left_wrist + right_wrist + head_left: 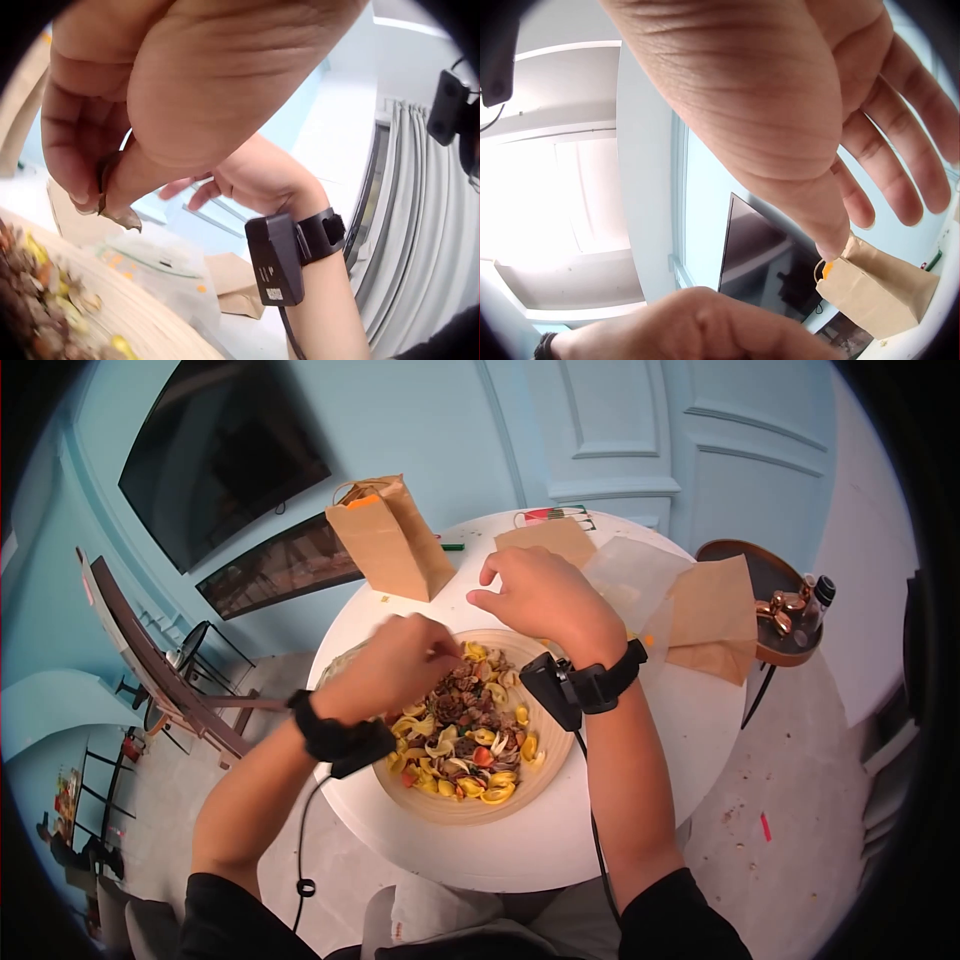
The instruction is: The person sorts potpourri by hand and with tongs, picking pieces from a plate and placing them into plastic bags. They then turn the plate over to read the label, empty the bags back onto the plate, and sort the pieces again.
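Over the left part of a round wooden tray (550, 770), the left hand (392, 665) pinches a thin brownish dried piece (120, 216) between thumb and fingertips, best seen in the left wrist view. Dried pieces in yellow, brown and red (465, 745) lie in a mixed heap on the tray. The right hand (545, 595) hangs above the tray's far edge with its fingers loosely bent and parted; the right wrist view shows nothing held in it (780, 112).
A brown paper bag (385, 550) stands at the back left of the white table (480, 865). Flat brown paper (715, 615) and a translucent bag (630, 580) lie at the right. Beyond them, a side table (745, 560) holds a bottle (818, 605).
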`<move>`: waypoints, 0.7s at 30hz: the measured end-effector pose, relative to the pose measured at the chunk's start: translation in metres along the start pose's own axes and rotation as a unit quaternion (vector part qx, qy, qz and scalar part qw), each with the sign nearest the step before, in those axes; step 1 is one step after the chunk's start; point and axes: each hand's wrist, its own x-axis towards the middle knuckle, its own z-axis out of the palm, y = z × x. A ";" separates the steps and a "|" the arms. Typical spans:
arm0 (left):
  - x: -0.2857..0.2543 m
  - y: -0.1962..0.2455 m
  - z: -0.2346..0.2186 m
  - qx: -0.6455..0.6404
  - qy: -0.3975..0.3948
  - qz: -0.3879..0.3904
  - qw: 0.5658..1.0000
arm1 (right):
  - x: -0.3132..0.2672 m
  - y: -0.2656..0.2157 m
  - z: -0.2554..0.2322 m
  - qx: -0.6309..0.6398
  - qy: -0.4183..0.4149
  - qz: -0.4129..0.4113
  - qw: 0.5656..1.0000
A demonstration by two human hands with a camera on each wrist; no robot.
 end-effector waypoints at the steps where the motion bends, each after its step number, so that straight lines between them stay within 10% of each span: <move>1: -0.008 -0.005 -0.014 0.052 0.023 0.000 0.998 | -0.001 -0.001 -0.002 -0.002 -0.004 0.005 1.000; 12: -0.035 -0.007 -0.022 0.226 0.084 0.000 0.970 | 0.000 -0.007 -0.004 -0.014 -0.034 0.004 0.999; 18: 0.006 0.007 0.055 0.235 -0.152 -0.009 0.960 | -0.001 -0.004 -0.001 -0.002 -0.023 0.002 1.000; 21: 0.016 -0.002 0.076 0.253 -0.145 0.007 0.957 | -0.003 -0.003 -0.001 -0.002 -0.003 -0.019 1.000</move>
